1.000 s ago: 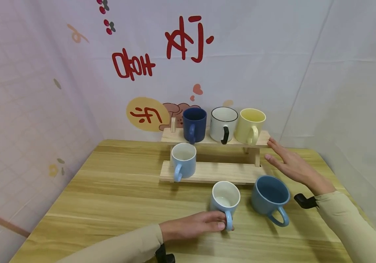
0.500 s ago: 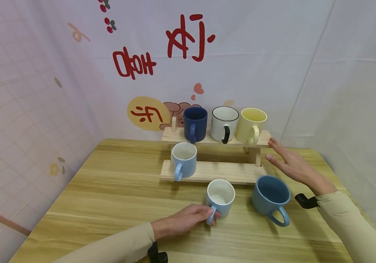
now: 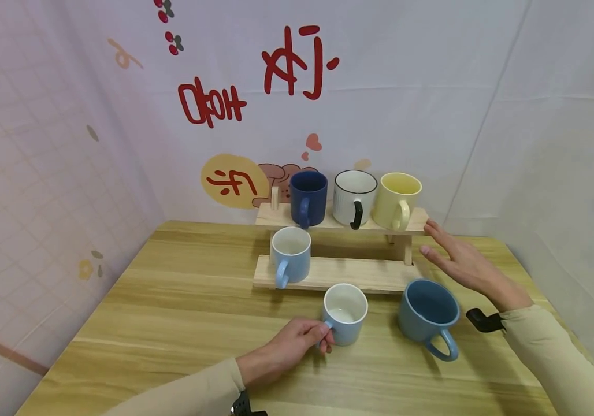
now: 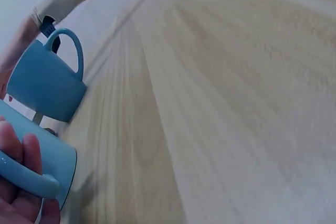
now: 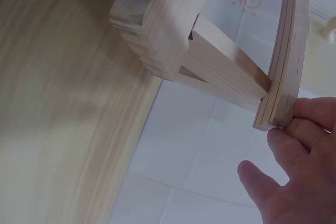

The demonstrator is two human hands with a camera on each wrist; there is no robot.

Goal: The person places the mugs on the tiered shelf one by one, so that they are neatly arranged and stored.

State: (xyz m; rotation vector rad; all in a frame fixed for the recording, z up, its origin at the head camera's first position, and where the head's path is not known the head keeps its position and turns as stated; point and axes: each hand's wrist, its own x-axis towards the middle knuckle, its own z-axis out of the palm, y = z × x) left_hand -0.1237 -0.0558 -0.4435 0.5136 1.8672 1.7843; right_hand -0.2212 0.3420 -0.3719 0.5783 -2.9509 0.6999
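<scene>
My left hand point(image 3: 292, 349) grips the handle of a light blue mug with a white inside point(image 3: 348, 328), which is upright in front of the shelf. In the left wrist view, the fingers point(image 4: 31, 153) pass through that mug's handle point(image 4: 26, 177). At the right end of the two-tier wooden shelf point(image 3: 359, 271), my right hand point(image 3: 460, 263) has its fingers extended. Its fingertips touch the end of the upper board point(image 5: 281, 111) in the right wrist view. Between the light blue mug and my right forearm stands a larger teal-blue mug point(image 3: 427, 312), handle toward the front right.
On the shelf's upper tier stand a dark blue mug point(image 3: 308, 199), a white mug with a black handle point(image 3: 354, 198) and a yellow mug point(image 3: 397, 200). Another light blue mug point(image 3: 292, 254) sits at the lower tier's left end. White cloth point(image 3: 406, 86) hangs behind the wooden table point(image 3: 172, 312).
The left hand has taken hold of the mug's handle and turned it from the front toward the left; the mug has shifted slightly left. The right hand stays at the shelf end.
</scene>
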